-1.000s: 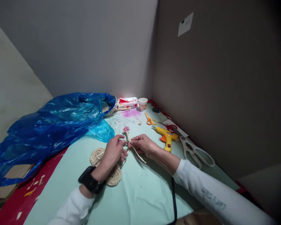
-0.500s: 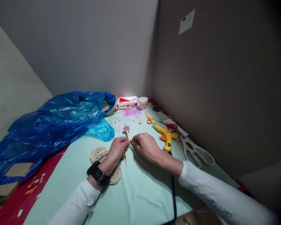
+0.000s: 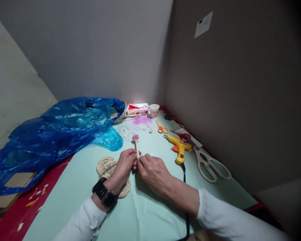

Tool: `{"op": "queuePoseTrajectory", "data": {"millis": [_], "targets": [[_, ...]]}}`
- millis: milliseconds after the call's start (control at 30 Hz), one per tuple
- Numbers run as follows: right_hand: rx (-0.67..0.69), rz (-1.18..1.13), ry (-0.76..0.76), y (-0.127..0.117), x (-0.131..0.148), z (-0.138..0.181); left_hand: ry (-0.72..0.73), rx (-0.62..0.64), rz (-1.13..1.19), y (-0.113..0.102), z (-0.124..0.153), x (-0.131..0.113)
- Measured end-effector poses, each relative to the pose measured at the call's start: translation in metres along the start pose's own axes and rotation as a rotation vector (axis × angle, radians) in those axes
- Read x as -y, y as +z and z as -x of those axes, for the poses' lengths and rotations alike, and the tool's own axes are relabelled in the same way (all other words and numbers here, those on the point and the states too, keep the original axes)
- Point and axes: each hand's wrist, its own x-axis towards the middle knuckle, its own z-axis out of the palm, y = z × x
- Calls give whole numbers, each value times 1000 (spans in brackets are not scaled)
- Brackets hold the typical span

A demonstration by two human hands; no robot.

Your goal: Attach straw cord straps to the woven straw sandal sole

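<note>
A pale straw braid (image 3: 136,145) runs toward me from a pink binder clip (image 3: 135,137) that grips its far end. My left hand (image 3: 127,160) pinches the braid from the left, thumb and fingers closed on it. Just below, my right hand (image 3: 152,170) is closed around the near strands, its fingertips mostly hidden behind the knuckles. Both hands nearly touch. Under my left wrist, which wears a black watch, lies a coiled woven straw piece (image 3: 107,167), partly covered by the forearm.
A yellow glue gun (image 3: 179,147) with a black cord lies right of my hands, beside large white-handled scissors (image 3: 208,162). Orange scissors (image 3: 162,127), a paper cup (image 3: 154,110) and a tissue pack (image 3: 137,109) stand farther back. A blue plastic bag (image 3: 57,134) covers the left side.
My right hand has moved down and toward me along the strands, its fingers now curled lower. The left hand keeps its pinch on the braid almost in place.
</note>
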Motion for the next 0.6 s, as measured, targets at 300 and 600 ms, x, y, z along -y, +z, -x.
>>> {"op": "queuePoseTrajectory", "data": {"millis": [300,600], "targets": [[-198,-250,-170,-9,-10,10,58,-41,-65,-2,3,-1],[-1013,-2345,483,-87,15,52,48,-89,75,-4,-5,2]]}}
